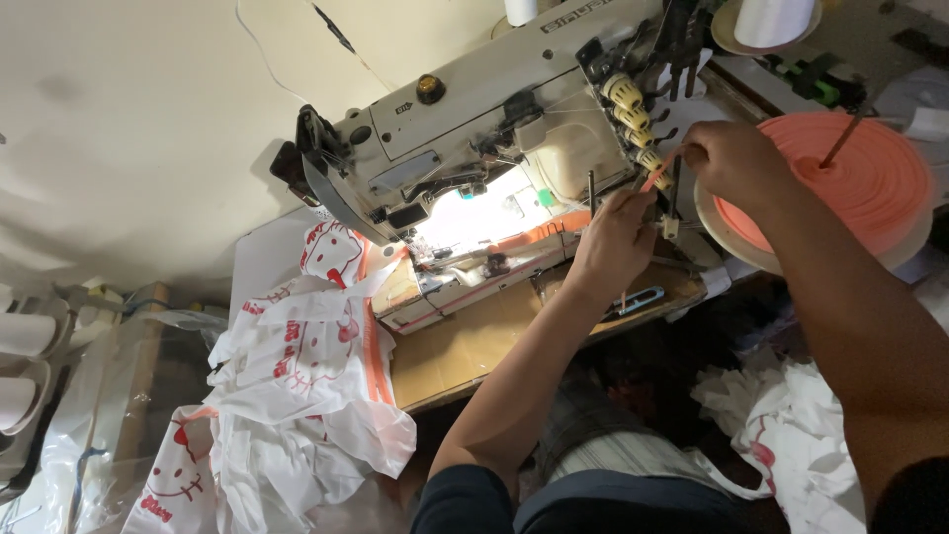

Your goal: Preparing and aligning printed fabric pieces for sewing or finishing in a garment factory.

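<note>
Both hands up at the right end of the cream industrial sewing machine [474, 129], working a narrow salmon-pink fabric tape [660, 174]. Right hand [727, 158] is pinched on the tape just off the big flat coil of the same salmon-pink tape [870, 178], which sits on a pale round disc with a thin rod through its middle. Left hand [613, 242] has fingertips closed at the tape's lower end, right beside the thin upright metal guide posts [674, 198]; looks like a grasp on the tape, though the exact contact is too small to confirm. The tape runs as a short slanted span between the two hands, next to the row of yellowish tension knobs [633, 114]. Handling judgement: light, limp, no stiffness, so it folds or twists unless kept taut; flat woven surface should give decent grip, not slippery; not fragile. Best held by a fingertip pinch on the flat faces close to the free end, with the other hand keeping tension near the coil. Elsewhere: lit needle area mid-machine, a pile of white printed fabric pieces with pink trim [297, 396] on the brown wooden table [445, 356] at left, more white fabric at lower right, and a white thread cone [771, 20] at top.
</note>
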